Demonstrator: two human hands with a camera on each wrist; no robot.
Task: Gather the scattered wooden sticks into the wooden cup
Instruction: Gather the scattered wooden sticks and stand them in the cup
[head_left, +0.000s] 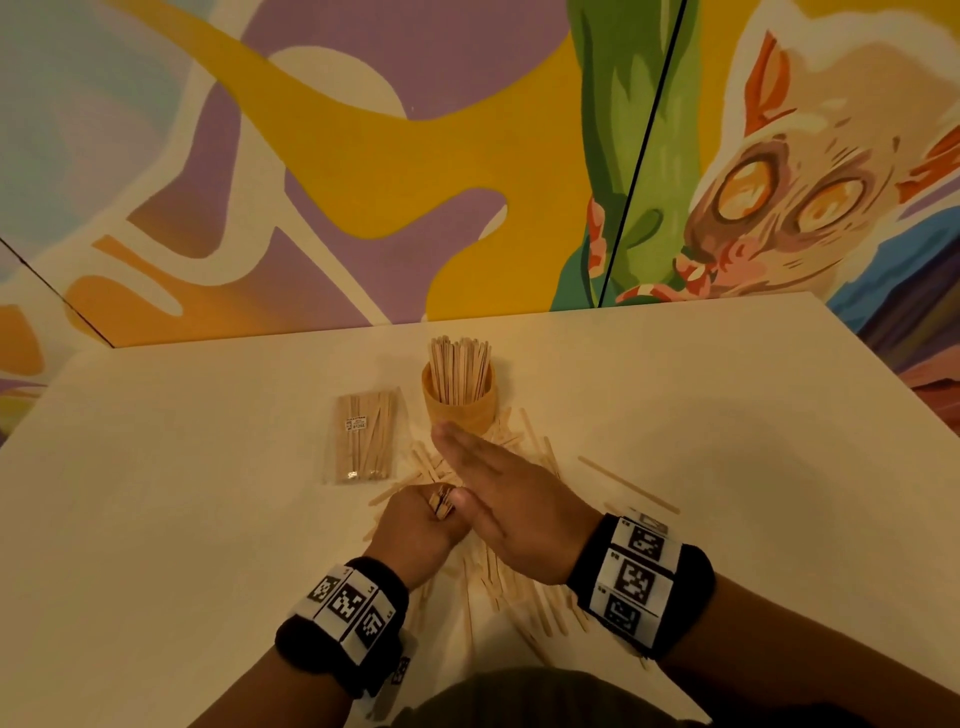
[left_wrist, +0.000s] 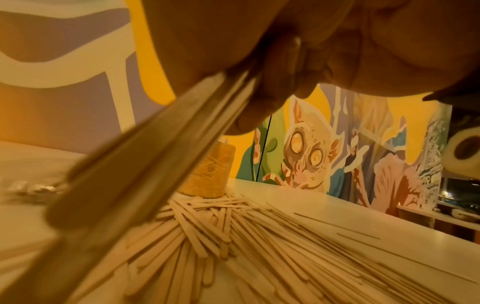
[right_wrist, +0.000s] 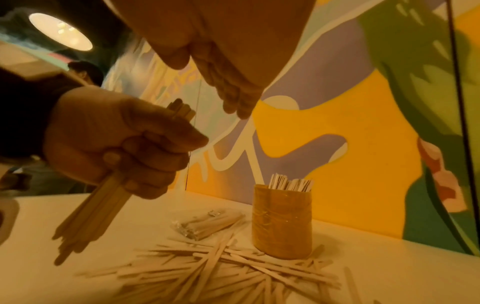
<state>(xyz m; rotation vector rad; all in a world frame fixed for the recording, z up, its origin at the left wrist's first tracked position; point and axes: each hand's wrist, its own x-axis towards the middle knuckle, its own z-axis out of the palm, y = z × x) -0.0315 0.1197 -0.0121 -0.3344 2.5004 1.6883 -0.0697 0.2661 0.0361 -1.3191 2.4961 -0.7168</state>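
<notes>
The left hand (head_left: 415, 525) is closed as a fist around a bundle of sticks (right_wrist: 88, 218), which points down to the tabletop (head_left: 182, 467). The right hand (head_left: 498, 493) is flat above the scattered sticks (head_left: 498, 587), fingers straight and pressed together, holding nothing. The wooden cup (head_left: 457, 400) stands upright behind the pile, with sticks inside.

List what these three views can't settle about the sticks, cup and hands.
- Count in the left hand bundle: sticks overlap and blur in both wrist views.
- Loose sticks under the right hand: covered by both hands in the head view.
- Wooden cup fill depth: its wall hides it.
- Packet label: too small to read.
- Right hand contact with the table: unclear in all views.
</notes>
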